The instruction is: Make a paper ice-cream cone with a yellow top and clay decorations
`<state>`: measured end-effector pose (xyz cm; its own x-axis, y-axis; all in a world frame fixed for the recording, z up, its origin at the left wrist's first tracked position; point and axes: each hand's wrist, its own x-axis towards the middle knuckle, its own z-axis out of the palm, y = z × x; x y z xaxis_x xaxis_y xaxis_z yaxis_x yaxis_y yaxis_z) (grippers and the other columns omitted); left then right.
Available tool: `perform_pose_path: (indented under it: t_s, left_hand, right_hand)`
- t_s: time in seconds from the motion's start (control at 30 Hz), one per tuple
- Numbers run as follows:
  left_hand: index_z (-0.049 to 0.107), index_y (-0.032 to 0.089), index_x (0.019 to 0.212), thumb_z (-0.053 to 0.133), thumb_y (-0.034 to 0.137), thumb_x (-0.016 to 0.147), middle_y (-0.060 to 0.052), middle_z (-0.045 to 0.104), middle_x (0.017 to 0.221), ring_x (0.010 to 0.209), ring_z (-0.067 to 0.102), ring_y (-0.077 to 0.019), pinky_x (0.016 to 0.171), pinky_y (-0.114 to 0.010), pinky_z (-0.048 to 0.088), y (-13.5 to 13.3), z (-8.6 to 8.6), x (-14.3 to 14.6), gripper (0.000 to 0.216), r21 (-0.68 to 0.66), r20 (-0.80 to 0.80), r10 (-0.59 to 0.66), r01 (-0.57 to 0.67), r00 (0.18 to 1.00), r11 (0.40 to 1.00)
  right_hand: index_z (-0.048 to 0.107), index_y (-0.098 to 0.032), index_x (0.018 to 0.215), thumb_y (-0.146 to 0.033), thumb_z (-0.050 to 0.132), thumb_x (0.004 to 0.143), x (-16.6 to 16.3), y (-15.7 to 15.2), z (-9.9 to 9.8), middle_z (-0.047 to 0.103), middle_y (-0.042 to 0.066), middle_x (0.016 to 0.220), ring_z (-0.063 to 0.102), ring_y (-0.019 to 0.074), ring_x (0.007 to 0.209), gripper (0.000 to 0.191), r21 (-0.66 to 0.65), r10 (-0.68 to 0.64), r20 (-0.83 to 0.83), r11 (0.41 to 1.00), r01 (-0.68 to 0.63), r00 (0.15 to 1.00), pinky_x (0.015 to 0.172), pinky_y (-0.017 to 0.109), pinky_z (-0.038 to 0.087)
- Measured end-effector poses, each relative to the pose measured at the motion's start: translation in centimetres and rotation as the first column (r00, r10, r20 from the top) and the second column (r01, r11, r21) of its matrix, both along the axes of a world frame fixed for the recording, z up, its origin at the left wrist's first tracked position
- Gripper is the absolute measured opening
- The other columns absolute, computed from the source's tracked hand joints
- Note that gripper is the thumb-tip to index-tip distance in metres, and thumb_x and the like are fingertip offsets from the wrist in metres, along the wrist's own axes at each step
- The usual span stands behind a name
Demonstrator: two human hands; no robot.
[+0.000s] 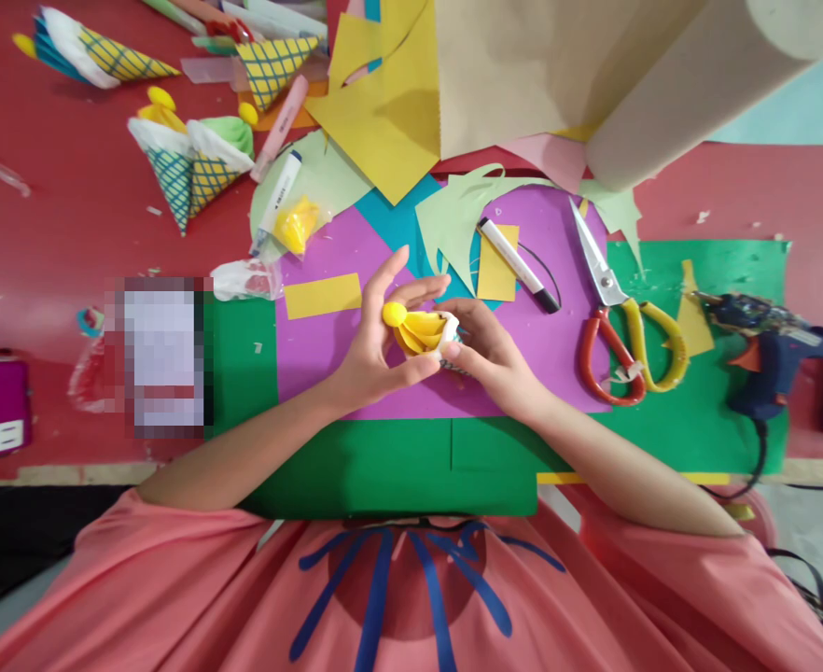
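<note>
Both of my hands hold a small paper craft cone [425, 333] with folded yellow paper inside, a white rim and a yellow ball on top. My left hand [376, 341] cups it from the left, thumb underneath and fingers raised over it. My right hand [485, 350] pinches its right, white edge. They work above a purple sheet [327, 345] lying on green sheets [383, 467].
Red-and-yellow-handled scissors [618, 322], a marker [520, 266] and a blue glue gun [768, 345] lie to the right. A second marker [276, 201], a yellow strip [322, 295] and finished paper cones [191, 163] sit to the left and rear. Yellow and brown paper sheets [523, 65] cover the back.
</note>
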<state>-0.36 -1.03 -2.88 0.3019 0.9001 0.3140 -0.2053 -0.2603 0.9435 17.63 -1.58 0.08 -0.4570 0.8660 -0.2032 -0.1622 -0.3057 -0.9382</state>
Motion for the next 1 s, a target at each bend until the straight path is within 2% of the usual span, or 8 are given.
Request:
perform_pose_path:
  t_s: [0.07, 0.13, 0.23, 0.4, 0.53, 0.63, 0.8, 1.0]
  left_hand:
    - [0.022, 0.039, 0.153, 0.084, 0.036, 0.074, -0.006, 0.058, 0.14, 0.129, 0.06, -0.0246, 0.103, -0.039, 0.056, 0.1, -0.1, -0.1, 0.1, -0.028, -0.019, 0.012, -0.013, 1.0, 1.0]
    - [0.02, 0.04, 0.152, 0.082, 0.036, 0.077, -0.006, 0.062, 0.135, 0.12, 0.066, -0.0239, 0.097, -0.039, 0.059, 0.2, -0.1, -0.2, 0.098, -0.057, -0.042, 0.01, -0.013, 0.999, 0.998]
    - [0.019, 0.039, 0.153, 0.078, 0.039, 0.08, -0.006, 0.065, 0.13, 0.113, 0.069, -0.0242, 0.093, -0.04, 0.059, 0.0, 0.1, -0.2, 0.094, -0.076, -0.07, 0.015, -0.021, 0.997, 0.997]
    - [0.018, 0.039, 0.153, 0.077, 0.039, 0.081, -0.007, 0.064, 0.13, 0.113, 0.069, -0.025, 0.094, -0.041, 0.058, -0.5, 0.5, 0.1, 0.092, -0.073, -0.073, 0.009, -0.014, 0.997, 0.997]
    - [0.024, 0.038, 0.152, 0.078, 0.036, 0.08, -0.006, 0.064, 0.133, 0.115, 0.068, -0.0235, 0.092, -0.036, 0.059, -0.5, 0.5, 0.1, 0.09, -0.052, -0.039, -0.035, 0.033, 0.999, 0.998]
    - [0.029, 0.037, 0.151, 0.079, 0.038, 0.079, -0.006, 0.064, 0.134, 0.118, 0.067, -0.0223, 0.092, -0.032, 0.059, -0.4, 0.6, 0.0, 0.088, -0.065, 0.032, -0.082, 0.084, 0.996, 0.994]
    - [0.034, 0.041, 0.147, 0.081, 0.032, 0.078, -0.001, 0.069, 0.127, 0.112, 0.07, -0.0207, 0.093, -0.034, 0.059, -0.2, 1.0, -0.2, 0.084, -0.118, 0.031, -0.057, 0.06, 0.998, 0.991]
    - [0.037, 0.04, 0.146, 0.078, 0.032, 0.081, -0.002, 0.07, 0.126, 0.111, 0.071, -0.0211, 0.087, -0.03, 0.059, -0.3, 1.6, -0.2, 0.077, -0.143, 0.079, -0.056, 0.067, 0.995, 0.987]
  right_hand:
    - [0.049, -0.023, 0.116, -0.041, 0.07, 0.087, 0.1, 0.0, -0.2, 0.056, 0.006, 0.12, 0.057, 0.0169, 0.11, 0.04, 0.051, -0.037, 0.023, 0.998, 0.036, 0.999, 0.096, 0.031, 0.049]
    - [0.049, -0.024, 0.116, -0.042, 0.072, 0.086, 0.2, 0.0, -0.4, 0.054, 0.006, 0.122, 0.056, 0.0168, 0.111, 0.041, 0.047, -0.047, 0.006, 0.998, 0.047, 0.999, 0.095, 0.03, 0.05]
    - [0.05, -0.024, 0.114, -0.047, 0.071, 0.085, 0.3, 0.1, -0.6, 0.054, 0.004, 0.118, 0.06, 0.0135, 0.096, 0.043, -0.033, -0.041, -0.092, 0.999, 0.038, 0.995, 0.075, 0.025, 0.054]
    - [0.043, -0.024, 0.11, -0.055, 0.072, 0.082, 0.2, 0.3, -0.3, 0.059, -0.001, 0.095, 0.061, 0.0097, 0.064, 0.051, -0.17, 0.047, -0.18, 0.982, -0.078, 0.983, 0.048, 0.021, 0.047]
    - [0.042, -0.023, 0.111, -0.053, 0.074, 0.081, 0.2, 0.3, 0.0, 0.059, -0.004, 0.084, 0.057, 0.0077, 0.058, 0.052, -0.19, 0.061, -0.136, 0.978, -0.087, 0.989, 0.051, 0.021, 0.047]
    - [0.044, -0.022, 0.111, -0.051, 0.074, 0.082, 0.1, 0.2, -0.1, 0.061, -0.003, 0.085, 0.055, 0.0075, 0.061, 0.051, -0.142, 0.05, -0.109, 0.988, -0.065, 0.993, 0.052, 0.02, 0.044]
    - [0.046, -0.022, 0.111, -0.045, 0.074, 0.084, 0.1, 0.1, -0.3, 0.06, -0.002, 0.091, 0.053, 0.0063, 0.064, 0.045, -0.065, 0.067, -0.109, 0.995, -0.074, 0.992, 0.052, 0.019, 0.042]
    - [0.045, -0.021, 0.108, -0.051, 0.071, 0.084, 0.3, 0.5, 0.1, 0.062, -0.002, 0.086, 0.061, 0.008, 0.058, 0.047, -0.212, 0.151, -0.226, 0.957, -0.2, 0.962, 0.044, 0.02, 0.04]
